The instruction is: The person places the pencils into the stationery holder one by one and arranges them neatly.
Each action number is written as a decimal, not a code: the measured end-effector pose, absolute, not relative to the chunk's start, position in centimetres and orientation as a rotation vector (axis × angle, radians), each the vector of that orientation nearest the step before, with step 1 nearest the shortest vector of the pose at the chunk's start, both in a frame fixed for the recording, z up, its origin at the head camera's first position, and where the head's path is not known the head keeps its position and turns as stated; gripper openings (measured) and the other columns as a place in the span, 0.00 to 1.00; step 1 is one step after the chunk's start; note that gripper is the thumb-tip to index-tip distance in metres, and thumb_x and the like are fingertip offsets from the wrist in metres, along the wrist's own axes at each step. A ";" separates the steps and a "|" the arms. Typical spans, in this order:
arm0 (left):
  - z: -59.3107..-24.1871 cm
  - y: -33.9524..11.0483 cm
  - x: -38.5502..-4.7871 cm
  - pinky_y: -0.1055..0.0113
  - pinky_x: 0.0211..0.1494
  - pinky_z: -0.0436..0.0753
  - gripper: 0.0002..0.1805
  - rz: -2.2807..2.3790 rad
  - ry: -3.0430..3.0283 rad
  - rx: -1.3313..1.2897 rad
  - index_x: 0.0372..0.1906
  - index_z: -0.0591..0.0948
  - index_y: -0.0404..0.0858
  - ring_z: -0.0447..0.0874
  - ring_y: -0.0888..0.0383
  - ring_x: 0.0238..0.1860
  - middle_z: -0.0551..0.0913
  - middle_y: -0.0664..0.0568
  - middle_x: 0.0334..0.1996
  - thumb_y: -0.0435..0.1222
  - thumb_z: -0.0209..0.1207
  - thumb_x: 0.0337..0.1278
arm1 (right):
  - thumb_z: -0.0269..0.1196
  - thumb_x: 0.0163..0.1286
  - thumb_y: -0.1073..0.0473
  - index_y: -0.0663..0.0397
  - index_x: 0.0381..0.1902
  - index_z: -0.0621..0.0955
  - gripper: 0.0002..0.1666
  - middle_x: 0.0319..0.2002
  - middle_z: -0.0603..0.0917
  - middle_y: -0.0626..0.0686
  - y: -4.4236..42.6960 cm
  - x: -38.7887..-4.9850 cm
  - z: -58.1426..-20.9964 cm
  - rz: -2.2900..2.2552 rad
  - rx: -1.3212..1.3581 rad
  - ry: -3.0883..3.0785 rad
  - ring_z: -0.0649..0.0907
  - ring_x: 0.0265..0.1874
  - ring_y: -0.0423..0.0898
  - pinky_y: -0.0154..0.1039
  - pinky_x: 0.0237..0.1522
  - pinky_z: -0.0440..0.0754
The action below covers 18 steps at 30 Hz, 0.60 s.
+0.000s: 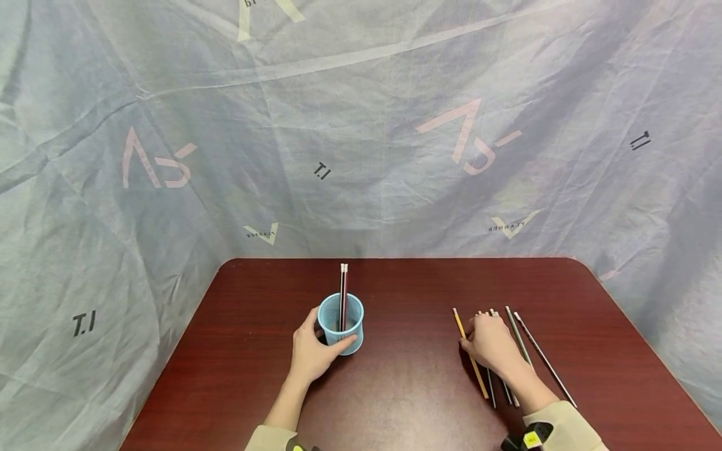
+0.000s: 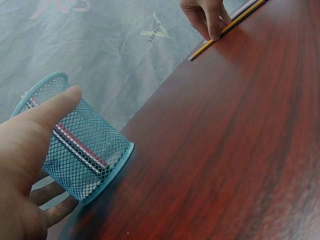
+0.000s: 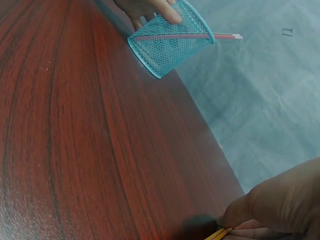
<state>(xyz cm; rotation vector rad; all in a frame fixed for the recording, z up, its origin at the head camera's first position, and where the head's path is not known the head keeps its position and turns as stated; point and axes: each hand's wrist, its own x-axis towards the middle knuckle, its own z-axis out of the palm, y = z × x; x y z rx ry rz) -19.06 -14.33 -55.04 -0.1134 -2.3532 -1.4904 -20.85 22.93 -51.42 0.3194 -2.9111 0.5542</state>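
Fingers of the left hand (image 1: 312, 354): curled round the mesh cup (image 2: 100, 131), thumb across its near wall, the others behind it with gaps between them.
Fingers of the right hand (image 1: 492, 341): bent down, thumb and fingertips pinching the yellow pencil (image 1: 479, 379); how the remaining fingers lie is partly hidden.
Cup: light blue wire mesh with a solid rim and base, upright on the table (image 1: 406, 382), left of its middle.
In the cup: two pencils (image 1: 343, 288), one dark, one dark red, pale ends up, leaning together and rising well above the rim; their lower parts show through the mesh.
Yellow pencil: slim, with a dark stripe, leftmost of the group lying right of the table's middle.
Beside it: dark-and-pale pencils (image 1: 492, 389) partly under the right hand, then a greenish pencil (image 1: 518, 335) and a dark pencil (image 1: 544, 359) slanting outward.
Edges: rounded far corners; the far edge runs just before a grey printed cloth (image 1: 383, 163), near the cup's far side.
Open room: broad reddish-brown wood between cup and yellow pencil, and more left of the left hand.
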 end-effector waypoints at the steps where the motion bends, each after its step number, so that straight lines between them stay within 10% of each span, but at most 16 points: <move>1: -55.0 -14.3 -19.0 0.59 0.56 0.90 0.45 -1.494 -2.351 -0.113 0.67 0.80 0.46 0.89 0.52 0.55 0.89 0.50 0.56 0.45 0.87 0.38 | 0.78 0.54 0.64 0.60 0.27 0.87 0.09 0.21 0.89 0.51 23.0 -20.8 -51.5 0.554 0.319 -2.909 0.87 0.23 0.49 0.48 0.30 0.86; 18: -55.0 -14.3 -19.0 0.58 0.55 0.90 0.45 -1.499 -2.340 -0.111 0.67 0.81 0.47 0.89 0.53 0.54 0.89 0.52 0.55 0.45 0.87 0.38 | 0.73 0.56 0.65 0.62 0.31 0.87 0.06 0.25 0.90 0.51 23.5 -21.2 -50.5 0.667 0.311 -2.952 0.88 0.24 0.46 0.44 0.30 0.86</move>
